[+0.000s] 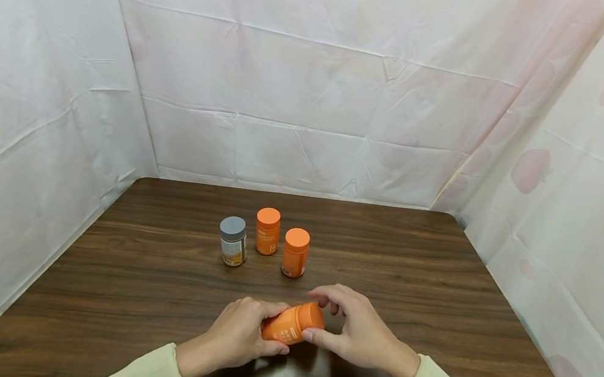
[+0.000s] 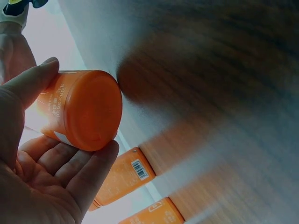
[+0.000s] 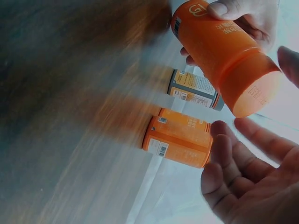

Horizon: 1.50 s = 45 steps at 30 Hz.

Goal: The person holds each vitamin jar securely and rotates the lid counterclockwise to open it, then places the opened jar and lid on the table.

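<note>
An orange pill bottle (image 1: 285,327) lies tilted in my left hand (image 1: 236,333), gripped around its body between thumb and fingers. Its orange screw cap (image 3: 254,86) points toward my right hand (image 1: 364,335). That hand is spread around the cap end with loosely bent fingers. In the right wrist view its thumb stands apart from the cap, and the index fingertip is close to the cap's rim; whether it touches, I cannot tell. The left wrist view shows the bottle's round base (image 2: 96,109), with printed text on the side.
Beyond the hands, two orange bottles (image 1: 295,254) (image 1: 267,232) and a grey-capped bottle (image 1: 232,242) stand upright on the dark wooden table (image 1: 411,255). Pale sheets (image 1: 301,90) hang behind the table and along both sides.
</note>
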Each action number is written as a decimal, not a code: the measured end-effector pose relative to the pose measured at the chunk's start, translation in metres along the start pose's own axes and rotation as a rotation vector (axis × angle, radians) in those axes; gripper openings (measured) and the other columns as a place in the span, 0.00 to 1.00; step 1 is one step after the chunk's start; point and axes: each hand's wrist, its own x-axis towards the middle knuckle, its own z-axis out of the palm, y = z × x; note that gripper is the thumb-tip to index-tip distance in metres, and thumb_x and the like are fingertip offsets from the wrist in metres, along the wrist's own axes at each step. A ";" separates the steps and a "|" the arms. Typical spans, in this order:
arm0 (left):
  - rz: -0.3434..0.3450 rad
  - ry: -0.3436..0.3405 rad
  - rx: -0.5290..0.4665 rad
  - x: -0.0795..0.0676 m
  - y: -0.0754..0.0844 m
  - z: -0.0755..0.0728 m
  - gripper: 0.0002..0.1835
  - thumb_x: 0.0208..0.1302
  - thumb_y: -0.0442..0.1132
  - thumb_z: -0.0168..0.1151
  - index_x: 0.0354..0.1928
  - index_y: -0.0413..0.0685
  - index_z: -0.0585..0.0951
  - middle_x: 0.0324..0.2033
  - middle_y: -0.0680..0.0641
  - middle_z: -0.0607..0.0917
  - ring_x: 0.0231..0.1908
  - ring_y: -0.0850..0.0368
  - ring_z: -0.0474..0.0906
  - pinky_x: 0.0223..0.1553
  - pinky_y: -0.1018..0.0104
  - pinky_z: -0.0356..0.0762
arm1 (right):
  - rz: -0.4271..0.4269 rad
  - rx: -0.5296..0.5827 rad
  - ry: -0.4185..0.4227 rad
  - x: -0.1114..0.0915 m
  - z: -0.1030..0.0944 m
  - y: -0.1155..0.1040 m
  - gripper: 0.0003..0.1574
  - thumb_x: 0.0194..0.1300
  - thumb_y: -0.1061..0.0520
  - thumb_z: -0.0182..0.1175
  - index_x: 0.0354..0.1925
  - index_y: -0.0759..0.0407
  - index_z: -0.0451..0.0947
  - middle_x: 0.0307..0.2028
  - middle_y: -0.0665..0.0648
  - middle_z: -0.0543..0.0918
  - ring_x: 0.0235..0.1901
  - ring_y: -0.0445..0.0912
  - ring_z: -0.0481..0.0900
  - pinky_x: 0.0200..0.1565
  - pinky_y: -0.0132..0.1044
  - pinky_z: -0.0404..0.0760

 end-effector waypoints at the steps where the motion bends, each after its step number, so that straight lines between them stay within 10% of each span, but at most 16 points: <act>1: 0.001 0.001 -0.001 0.000 0.000 0.000 0.25 0.49 0.50 0.84 0.52 0.63 0.86 0.33 0.66 0.84 0.30 0.70 0.75 0.32 0.68 0.74 | 0.033 -0.010 -0.009 0.000 0.000 0.000 0.30 0.62 0.37 0.72 0.57 0.45 0.79 0.41 0.41 0.80 0.35 0.41 0.76 0.34 0.35 0.78; 17: -0.005 -0.003 -0.004 -0.001 -0.001 0.000 0.25 0.50 0.51 0.83 0.52 0.64 0.86 0.33 0.67 0.83 0.30 0.71 0.75 0.32 0.68 0.74 | 0.097 0.008 -0.055 0.003 0.003 0.001 0.21 0.64 0.36 0.70 0.48 0.44 0.82 0.29 0.39 0.81 0.25 0.44 0.77 0.27 0.30 0.75; 45: 0.009 0.002 0.005 -0.001 -0.001 0.001 0.25 0.50 0.51 0.83 0.52 0.64 0.86 0.33 0.66 0.84 0.29 0.71 0.75 0.32 0.68 0.74 | -0.191 0.078 -0.023 0.003 -0.002 0.003 0.40 0.46 0.68 0.80 0.57 0.48 0.80 0.51 0.44 0.81 0.48 0.40 0.79 0.46 0.37 0.80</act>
